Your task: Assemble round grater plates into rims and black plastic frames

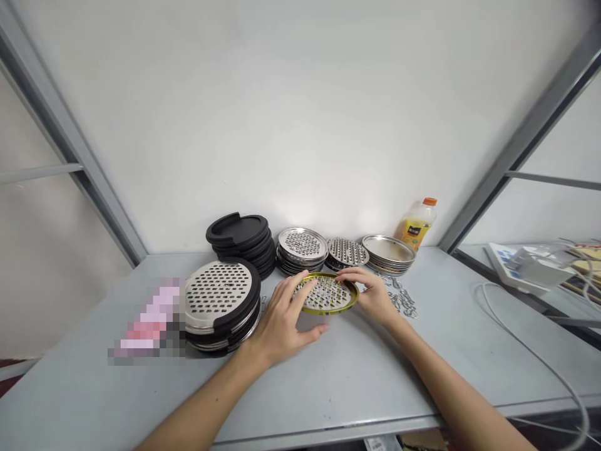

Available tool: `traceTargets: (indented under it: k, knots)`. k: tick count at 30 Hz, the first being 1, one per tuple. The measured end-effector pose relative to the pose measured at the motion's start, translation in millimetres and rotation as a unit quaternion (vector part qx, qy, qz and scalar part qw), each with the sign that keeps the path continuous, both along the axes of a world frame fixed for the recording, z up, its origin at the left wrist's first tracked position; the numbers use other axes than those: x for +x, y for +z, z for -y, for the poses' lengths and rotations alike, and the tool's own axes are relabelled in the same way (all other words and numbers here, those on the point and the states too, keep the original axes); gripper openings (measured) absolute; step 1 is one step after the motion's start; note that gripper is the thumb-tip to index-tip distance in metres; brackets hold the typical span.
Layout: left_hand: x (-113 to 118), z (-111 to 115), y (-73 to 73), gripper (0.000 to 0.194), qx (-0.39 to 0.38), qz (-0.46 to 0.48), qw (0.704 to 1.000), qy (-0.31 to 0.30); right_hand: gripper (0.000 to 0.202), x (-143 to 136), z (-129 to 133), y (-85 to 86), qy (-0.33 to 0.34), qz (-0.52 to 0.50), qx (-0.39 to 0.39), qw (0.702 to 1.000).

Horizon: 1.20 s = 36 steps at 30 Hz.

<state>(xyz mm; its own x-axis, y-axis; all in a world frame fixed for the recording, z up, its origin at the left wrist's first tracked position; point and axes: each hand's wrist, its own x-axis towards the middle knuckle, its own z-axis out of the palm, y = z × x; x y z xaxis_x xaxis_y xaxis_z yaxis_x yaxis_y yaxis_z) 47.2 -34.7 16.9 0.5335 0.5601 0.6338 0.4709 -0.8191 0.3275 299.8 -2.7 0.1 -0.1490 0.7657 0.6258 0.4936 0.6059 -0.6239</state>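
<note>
Between my hands is a round metal grater disc (327, 293) with a yellow-gold rim and raised teeth. My left hand (286, 319) holds its left side, fingers curved over the rim and the thumb sticking out in front. At the right rim, my right hand (370, 294) grips with fingertips on top; its thumb is hidden. Left of my left hand stands a stack of perforated steel discs in black holders (220, 294). Small metal clips or hooks (401, 297) lie loose beyond my right hand.
Along the wall stand a stack of black round holders (241, 241), grater discs (303, 245), a coarser grater disc (348, 252) and stacked plain metal rings or lids (389, 249). Behind them is an orange-capped bottle (417, 225). A white cable (526, 351) crosses the right side.
</note>
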Motion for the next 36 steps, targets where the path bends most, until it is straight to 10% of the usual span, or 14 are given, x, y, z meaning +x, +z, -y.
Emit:
traceTargets:
  k: [14, 26, 36]
  knots:
    - [-1.3, 0.2, 6.8, 0.036, 0.211, 0.098, 0.972, 0.016, 0.014, -2.5, 3.0, 10.1, 0.025, -0.108, -0.061, 0.992]
    - [0.0, 1.9, 4.5, 0.028, 0.200, 0.082, 0.976, 0.000, 0.027, 0.1, 3.3, 11.3, 0.034, 0.001, -0.045, 0.998]
    - [3.0, 2.1, -1.3, 0.032, 0.161, 0.026, 0.984, -0.065, 0.052, 8.1, -6.0, -4.0, -0.111, 0.030, 0.020, 0.993]
